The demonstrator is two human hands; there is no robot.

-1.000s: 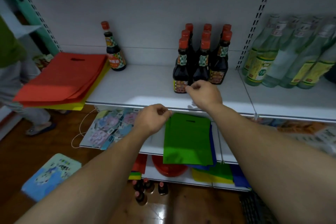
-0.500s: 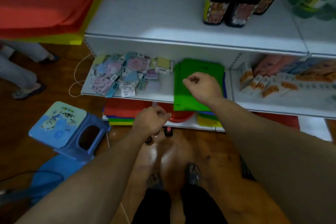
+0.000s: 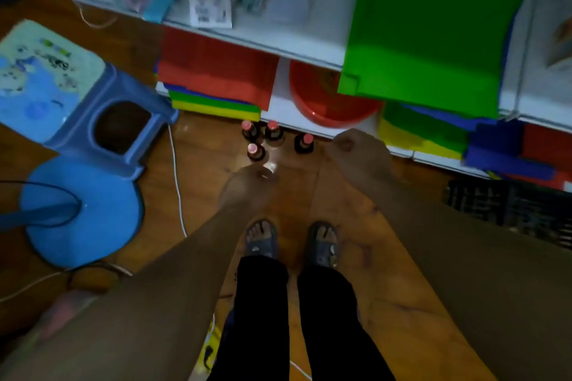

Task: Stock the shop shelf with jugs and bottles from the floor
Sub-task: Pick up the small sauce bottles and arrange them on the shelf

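Observation:
Several dark sauce bottles with red caps stand on the wooden floor at the foot of the shelf unit; the nearest one (image 3: 255,151) is just beyond my left hand (image 3: 247,187), and another (image 3: 305,143) stands left of my right hand (image 3: 359,155). Both hands hang low above the floor with fingers curled in and nothing in them. The white shelf (image 3: 278,37) runs across the top of the view. The upper shelf with the stocked bottles is out of view.
A blue plastic stool (image 3: 77,93) stands at the left, a blue round fan base (image 3: 83,213) in front of it with a white cable on the floor. Green bags (image 3: 433,25) overhang the shelf. A red basin (image 3: 328,96) sits underneath. A black crate (image 3: 510,207) lies at the right.
The view has tilted from the upper shelf down to the floor. Both hands have dropped from shelf height to just above the bottles on the floor.

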